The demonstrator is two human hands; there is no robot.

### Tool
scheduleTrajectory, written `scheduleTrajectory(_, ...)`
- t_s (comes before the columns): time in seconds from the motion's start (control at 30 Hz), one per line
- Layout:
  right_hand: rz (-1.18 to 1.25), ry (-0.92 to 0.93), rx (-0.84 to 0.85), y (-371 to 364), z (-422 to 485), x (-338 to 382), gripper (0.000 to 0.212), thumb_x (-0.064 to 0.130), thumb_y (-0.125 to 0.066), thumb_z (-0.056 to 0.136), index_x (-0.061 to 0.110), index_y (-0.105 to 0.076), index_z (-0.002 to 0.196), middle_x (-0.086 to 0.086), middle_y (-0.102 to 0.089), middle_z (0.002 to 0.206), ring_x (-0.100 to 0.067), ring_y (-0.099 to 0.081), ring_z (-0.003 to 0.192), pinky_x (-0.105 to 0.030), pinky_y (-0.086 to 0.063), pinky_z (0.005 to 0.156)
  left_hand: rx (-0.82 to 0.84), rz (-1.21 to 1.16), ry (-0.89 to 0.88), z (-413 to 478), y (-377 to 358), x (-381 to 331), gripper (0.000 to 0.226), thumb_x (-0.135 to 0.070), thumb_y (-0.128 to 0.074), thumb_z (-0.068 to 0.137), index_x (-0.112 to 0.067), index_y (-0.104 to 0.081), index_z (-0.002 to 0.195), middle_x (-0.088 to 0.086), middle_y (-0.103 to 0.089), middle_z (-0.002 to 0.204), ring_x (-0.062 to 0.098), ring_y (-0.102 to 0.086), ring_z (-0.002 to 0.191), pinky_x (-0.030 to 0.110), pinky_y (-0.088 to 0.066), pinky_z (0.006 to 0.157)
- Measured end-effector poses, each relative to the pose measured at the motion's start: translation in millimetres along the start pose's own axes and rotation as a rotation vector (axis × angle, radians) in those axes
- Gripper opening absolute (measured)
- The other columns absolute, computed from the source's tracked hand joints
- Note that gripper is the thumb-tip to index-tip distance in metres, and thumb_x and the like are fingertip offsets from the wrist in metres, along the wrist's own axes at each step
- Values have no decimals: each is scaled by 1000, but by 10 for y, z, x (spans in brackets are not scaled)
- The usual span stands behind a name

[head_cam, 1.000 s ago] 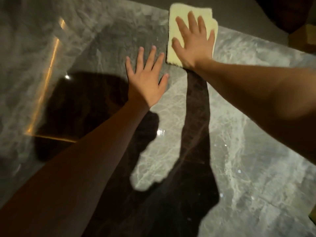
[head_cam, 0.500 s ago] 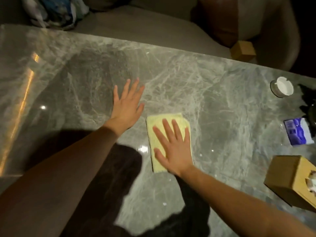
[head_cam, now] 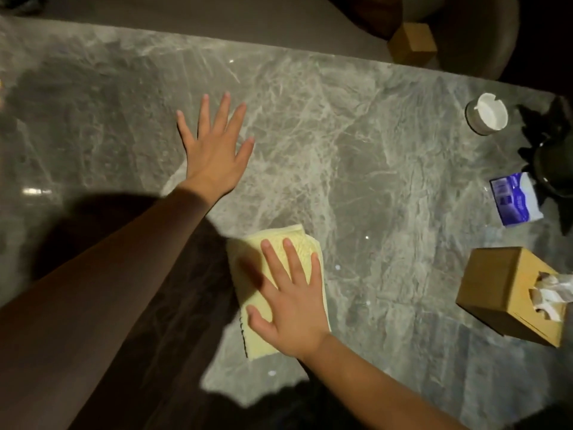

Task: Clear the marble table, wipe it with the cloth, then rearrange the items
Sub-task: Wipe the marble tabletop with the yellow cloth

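A folded yellow cloth lies flat on the grey marble table, near its front middle. My right hand presses flat on the cloth with fingers spread, covering its right half. My left hand rests palm down on the bare marble farther back and to the left, fingers apart, holding nothing. At the right side stand a brown tissue box, a blue-and-white tissue packet and a white ashtray.
A dark potted plant sits at the right edge behind the packet. Beyond the table's far edge lie a grey sofa seat and a small brown box. My shadow darkens the front left of the marble.
My right hand has drawn the cloth from the table's far edge back toward me over the marble. My left hand stays flat on the table. The view has swung right, revealing the items.
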State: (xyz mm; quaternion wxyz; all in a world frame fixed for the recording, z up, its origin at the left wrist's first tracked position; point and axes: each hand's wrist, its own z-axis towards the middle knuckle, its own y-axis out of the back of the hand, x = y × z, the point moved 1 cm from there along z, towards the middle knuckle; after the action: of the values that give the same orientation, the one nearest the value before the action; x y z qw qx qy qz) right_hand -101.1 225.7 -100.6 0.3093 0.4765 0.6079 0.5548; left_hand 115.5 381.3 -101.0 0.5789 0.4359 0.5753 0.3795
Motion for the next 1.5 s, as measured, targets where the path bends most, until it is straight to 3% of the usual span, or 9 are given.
scheduleTrajectory(0.1, 15, -6, -15, 69, 268, -79, 67, 58, -44, 83, 35, -32, 145, 2, -7, 163, -32, 0, 149, -67, -10, 111, -60, -76, 99, 78, -40, -30, 59, -52, -17, 95, -27, -20, 148, -1, -12, 160, 25, -1, 148, 59, 6, 113)
scheduleTrajectory(0.27, -24, -137, -51, 267, 1177, -327, 70, 58, -42, 89, 43, -12, 151, 6, -2, 163, -26, 2, 150, -61, -1, 115, -86, -72, 98, 76, -43, 8, 58, -49, -14, 96, -26, -19, 149, -1, -13, 159, 23, -3, 148, 58, 7, 114)
scheduleTrajectory(0.47, 13, -155, -79, 525, 2264, -624, 62, 60, -21, 93, 42, -10, 151, 6, 3, 163, -24, 7, 150, -63, 1, 115, -59, -17, 77, 81, -82, 2, 61, -51, -11, 95, -24, -14, 150, 0, -12, 160, 21, -2, 148, 55, 7, 115)
scheduleTrajectory(0.8, 47, -149, -146, 797, 3257, -941, 63, 56, -26, 91, 39, -18, 151, 5, -5, 163, -24, 2, 150, -61, 1, 115, -169, 52, 84, 117, -141, 12, 61, -50, -17, 94, -18, -30, 146, 2, -30, 154, 22, -23, 144, 54, -8, 114)
scheduleTrajectory(0.87, 42, -143, -137, 822, 3289, -955, 63, 57, -26, 90, 39, -17, 151, 4, -4, 163, -24, 2, 150, -61, 1, 115, -221, -30, 131, 128, -114, 12, 61, -48, -21, 94, -16, -33, 145, 1, -37, 151, 18, -29, 142, 50, -11, 115)
scheduleTrajectory(0.97, 18, -151, -127, 797, 3210, -952, 64, 58, -24, 91, 40, -14, 151, 4, -2, 163, -25, 3, 150, -61, 2, 115, -270, -209, 216, 147, -69, 11, 64, -49, -24, 92, -14, -32, 145, 1, -41, 149, 13, -32, 140, 44, -11, 117)
scheduleTrajectory(1.13, -19, -97, -86, 734, 2565, -1047, 66, 60, -26, 90, 41, -12, 151, 4, -2, 163, -26, 4, 150, -62, -1, 115, -232, -239, 205, 142, -63, -28, 63, -49, -27, 91, -18, -31, 146, 0, -37, 151, 12, -26, 143, 42, -5, 118)
scheduleTrajectory(1.3, -34, -67, -76, 480, 1366, -1022, 67, 59, -34, 90, 38, -17, 151, 1, -8, 163, -29, -2, 150, -62, -6, 114, -194, -218, 190, 121, -28, 4, 63, -42, -37, 91, -15, -27, 147, 5, -32, 153, 16, -22, 144, 43, -2, 119)
scheduleTrajectory(1.5, -22, -103, 18, 190, -83, -775, 79, 55, -49, 80, 37, -21, 151, -2, -10, 162, -33, -2, 149, -68, -13, 110, -110, -80, 107, 65, -41, -57, 57, -35, -37, 87, -18, -32, 142, 7, -22, 157, 22, -12, 147, 54, 0, 115)
